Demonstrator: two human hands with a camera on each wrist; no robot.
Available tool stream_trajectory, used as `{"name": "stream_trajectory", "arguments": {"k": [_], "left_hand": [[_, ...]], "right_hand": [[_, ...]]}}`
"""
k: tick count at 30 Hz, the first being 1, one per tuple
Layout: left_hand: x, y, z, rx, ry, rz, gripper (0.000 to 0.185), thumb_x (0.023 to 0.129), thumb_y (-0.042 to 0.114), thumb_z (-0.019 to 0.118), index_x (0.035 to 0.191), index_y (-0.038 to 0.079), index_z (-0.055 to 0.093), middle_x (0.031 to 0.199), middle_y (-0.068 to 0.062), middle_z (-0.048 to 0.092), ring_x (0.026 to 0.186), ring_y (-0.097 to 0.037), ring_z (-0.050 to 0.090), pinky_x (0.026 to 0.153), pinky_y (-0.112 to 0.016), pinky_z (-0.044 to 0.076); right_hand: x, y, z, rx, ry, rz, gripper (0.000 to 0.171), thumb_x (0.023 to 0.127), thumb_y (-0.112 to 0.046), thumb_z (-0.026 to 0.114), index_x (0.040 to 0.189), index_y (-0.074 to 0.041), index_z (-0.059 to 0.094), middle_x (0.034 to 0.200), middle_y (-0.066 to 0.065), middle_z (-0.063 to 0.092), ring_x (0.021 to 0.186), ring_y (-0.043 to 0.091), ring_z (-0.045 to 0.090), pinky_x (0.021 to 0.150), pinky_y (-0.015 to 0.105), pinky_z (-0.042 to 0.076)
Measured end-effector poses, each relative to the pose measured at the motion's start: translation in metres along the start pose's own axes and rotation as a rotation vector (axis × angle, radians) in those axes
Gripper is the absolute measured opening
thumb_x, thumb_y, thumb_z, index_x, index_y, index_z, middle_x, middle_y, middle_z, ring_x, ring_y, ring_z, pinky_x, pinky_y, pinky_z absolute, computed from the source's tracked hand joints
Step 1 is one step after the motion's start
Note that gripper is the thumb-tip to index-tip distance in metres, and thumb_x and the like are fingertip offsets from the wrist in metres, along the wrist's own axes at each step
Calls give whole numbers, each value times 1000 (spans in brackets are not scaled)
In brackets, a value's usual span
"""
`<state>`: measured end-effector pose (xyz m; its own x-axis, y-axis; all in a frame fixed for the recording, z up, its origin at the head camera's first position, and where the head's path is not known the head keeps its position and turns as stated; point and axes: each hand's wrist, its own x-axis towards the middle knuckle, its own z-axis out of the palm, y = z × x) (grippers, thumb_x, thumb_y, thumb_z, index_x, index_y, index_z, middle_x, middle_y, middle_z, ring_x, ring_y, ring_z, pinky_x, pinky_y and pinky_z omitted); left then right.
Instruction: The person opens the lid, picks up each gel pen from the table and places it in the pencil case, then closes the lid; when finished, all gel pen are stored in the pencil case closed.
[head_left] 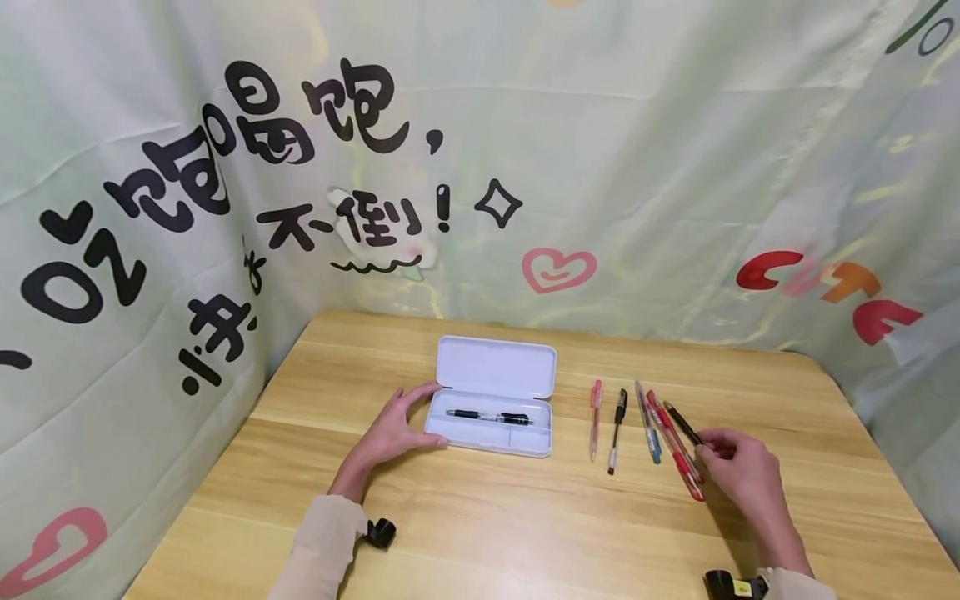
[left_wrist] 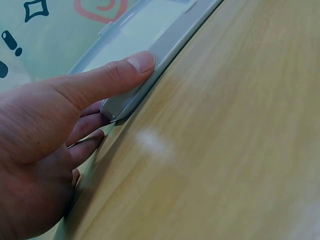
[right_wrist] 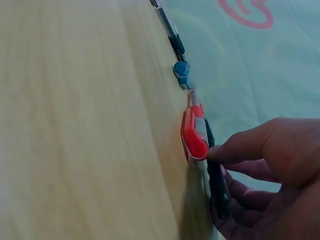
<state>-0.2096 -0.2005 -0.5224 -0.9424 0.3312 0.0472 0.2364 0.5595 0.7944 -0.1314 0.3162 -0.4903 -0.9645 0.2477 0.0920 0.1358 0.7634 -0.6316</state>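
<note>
An opened pale lavender pencil case (head_left: 495, 367) lies on the table with a black click pen (head_left: 489, 417) in its tray. My left hand (head_left: 390, 429) holds the case's left end, thumb (left_wrist: 142, 62) on the front edge and forefinger near the hinge. To the right, my right hand (head_left: 746, 475) pinches a dark pen (head_left: 682, 423) by its near end, between thumb and fingers. Right beside that pen lie two red pens (head_left: 678, 458), and left of them a pen with a blue-green end (head_left: 649, 429). In the right wrist view the dark pen (right_wrist: 218, 190) runs alongside a red pen (right_wrist: 195, 137).
A pink pen (head_left: 596, 421) and a clear pen with a black cap (head_left: 617, 432) lie between the case and the other pens. The wooden table (head_left: 525, 517) ends at a printed cloth backdrop (head_left: 637, 192) behind and on both sides.
</note>
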Motion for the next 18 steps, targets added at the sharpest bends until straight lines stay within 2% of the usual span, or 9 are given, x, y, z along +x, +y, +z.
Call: {"name": "stream_trajectory", "arguments": {"k": [6,12,14,18], "left_hand": [[-1,1,0,4,0,7,94,74,34,95,153,16,49,159,-14,43,152,-41,25,123,-61,5],[-3,1,0,7,6,-7,94,73,35,95,153,17,49,159,-14,43,152,-47,18,121,-67,7],[-2,1,0,9,7,-1,94,73,36,94,153,17,49,159,-14,43,152,-47,20,121,-67,8],[-1,1,0,13,4,9,94,73,35,95,153,17,49,158,-14,44,151,-43,25,123,-63,6]], "right_hand": [[-1,-6,0,34,20,-18,19,95,-7,68,110,3,74,95,16,72,80,19,59,58,22,44],[-3,-20,-2,81,39,2,21,101,-8,63,117,2,72,110,23,69,93,27,58,60,19,44],[-3,-25,-1,91,68,-22,20,101,-8,64,116,0,73,110,23,70,93,22,58,60,18,44],[-4,-36,4,140,110,-91,17,98,-7,68,113,-2,76,108,21,73,86,0,57,59,16,48]]}}
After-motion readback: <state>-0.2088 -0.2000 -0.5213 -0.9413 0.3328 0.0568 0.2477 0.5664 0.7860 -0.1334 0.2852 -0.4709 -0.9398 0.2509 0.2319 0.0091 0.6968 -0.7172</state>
